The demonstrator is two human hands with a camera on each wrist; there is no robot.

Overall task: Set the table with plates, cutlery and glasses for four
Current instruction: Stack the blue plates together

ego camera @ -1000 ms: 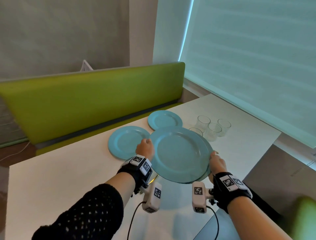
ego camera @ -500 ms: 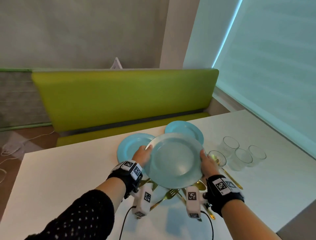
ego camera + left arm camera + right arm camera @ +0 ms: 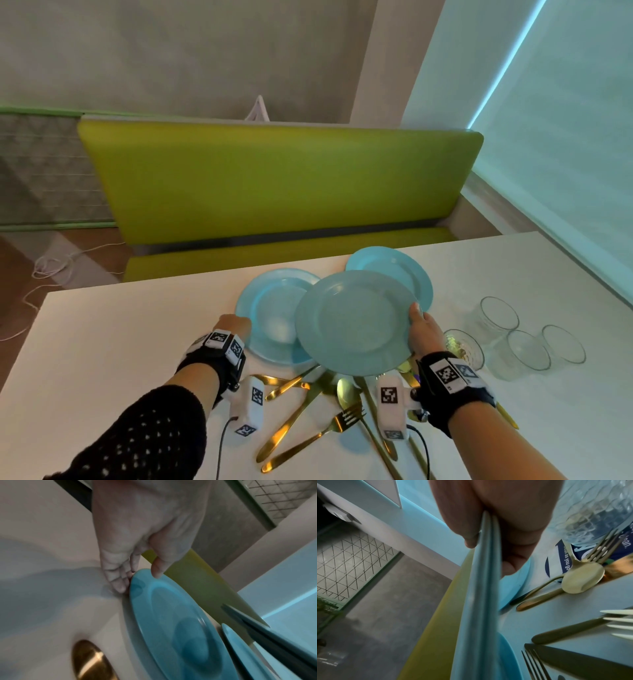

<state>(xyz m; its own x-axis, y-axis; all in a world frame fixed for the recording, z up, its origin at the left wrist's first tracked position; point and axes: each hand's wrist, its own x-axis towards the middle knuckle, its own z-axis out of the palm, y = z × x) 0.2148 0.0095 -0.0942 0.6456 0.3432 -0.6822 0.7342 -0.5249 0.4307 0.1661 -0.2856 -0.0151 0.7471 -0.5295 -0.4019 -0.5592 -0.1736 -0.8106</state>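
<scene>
My right hand (image 3: pixel 418 320) pinches the right rim of a stack of two teal plates (image 3: pixel 356 322), held level just above the white table (image 3: pixel 120 342); the right wrist view shows both rims (image 3: pixel 481 574) between thumb and fingers. A third teal plate (image 3: pixel 270 308) lies on the table, partly under the stack. My left hand (image 3: pixel 239 323) is at its left rim, thumb on top and fingertips at the edge (image 3: pixel 137 580). A fourth plate (image 3: pixel 394 267) lies farther back. Gold cutlery (image 3: pixel 308 404) lies scattered below the stack. Several glasses (image 3: pixel 527 349) stand to the right.
A green bench (image 3: pixel 274 178) runs along the table's far edge. A window blind (image 3: pixel 565 137) closes the right side. The table's left half and front right are bare. A white cable (image 3: pixel 51 267) lies on the floor at left.
My left hand has let go of the stack's left rim and dropped to the left rim of the plate on the table. The right hand alone now holds the stack.
</scene>
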